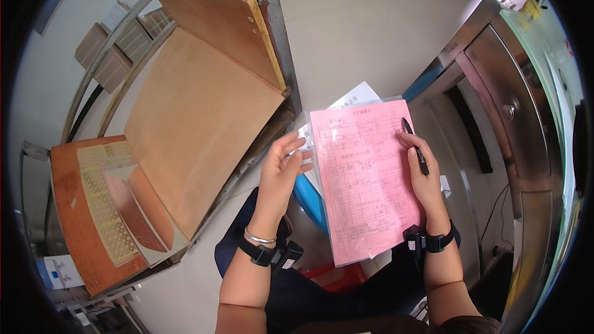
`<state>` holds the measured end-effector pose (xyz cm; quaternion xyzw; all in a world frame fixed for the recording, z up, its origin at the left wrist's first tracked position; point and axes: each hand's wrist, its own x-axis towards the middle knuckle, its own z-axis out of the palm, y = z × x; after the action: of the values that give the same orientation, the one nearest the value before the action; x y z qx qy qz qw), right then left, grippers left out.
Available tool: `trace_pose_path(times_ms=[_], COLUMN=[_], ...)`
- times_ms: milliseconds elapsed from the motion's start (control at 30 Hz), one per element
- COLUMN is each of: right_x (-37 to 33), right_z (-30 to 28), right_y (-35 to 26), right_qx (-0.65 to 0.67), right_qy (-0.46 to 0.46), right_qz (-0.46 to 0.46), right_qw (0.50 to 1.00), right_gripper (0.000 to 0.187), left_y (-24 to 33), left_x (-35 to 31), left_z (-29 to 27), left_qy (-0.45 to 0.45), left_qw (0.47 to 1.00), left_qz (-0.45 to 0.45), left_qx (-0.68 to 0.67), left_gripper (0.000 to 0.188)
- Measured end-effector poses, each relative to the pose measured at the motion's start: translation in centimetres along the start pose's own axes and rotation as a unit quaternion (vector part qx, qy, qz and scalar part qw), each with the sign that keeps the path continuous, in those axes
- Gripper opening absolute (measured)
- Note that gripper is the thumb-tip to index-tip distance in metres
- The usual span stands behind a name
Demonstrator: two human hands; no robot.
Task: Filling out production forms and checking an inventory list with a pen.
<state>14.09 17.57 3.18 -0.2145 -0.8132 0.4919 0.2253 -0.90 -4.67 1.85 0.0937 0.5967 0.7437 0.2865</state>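
A pink printed form (pixel 365 192) in a clear plastic sleeve lies tilted above my lap. My right hand (pixel 427 176) is closed at its right edge, with a black pen (pixel 423 159) held along the fingers and the thumb over the sheet. Beside the form's left edge is my left hand (pixel 283 170), its fingers loosely curled and spread, with nothing visible in them. White printed sheets (pixel 359 94) stick out behind the pink form at the top and left. Under the papers, a blue rounded edge (pixel 308 201) shows in part.
On the left stands a metal-framed cart (pixel 276 43) with tan boards; patterned sheets and a clear plastic piece (pixel 137 207) lie on its near end. A metal desk with a drawer (pixel 510 99) and a pale green top is at the right. Brown boxes (pixel 102 55) stand at the far left.
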Motion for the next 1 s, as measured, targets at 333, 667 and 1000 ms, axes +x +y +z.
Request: trace_pose_path(times_ms=[333,667,1000], right_x=[0.5,-0.7,-0.2], right_z=[-0.9,-2.8,-2.7], right_y=[-0.2,-0.4,0.7], right_qx=[-0.104,-0.286,-0.248], right_qy=[0.029,0.055,0.018], right_qz=[-0.059,0.014,0.061], right_qw=[0.992,0.957,0.967], right_gripper=[0.021,0.023,0.025], left_y=[-1.6,-1.9,-2.0], left_x=[-1.3,-1.4,-1.1], left_z=[0.6,-0.6,-0.6], left_qy=[-0.072,0.044,0.043], left_qw=[0.981,0.999,0.999], left_qz=[0.025,0.008,0.008], left_qx=[0.176,-0.007,-0.003], left_gripper=[0.022,0.008,0.008])
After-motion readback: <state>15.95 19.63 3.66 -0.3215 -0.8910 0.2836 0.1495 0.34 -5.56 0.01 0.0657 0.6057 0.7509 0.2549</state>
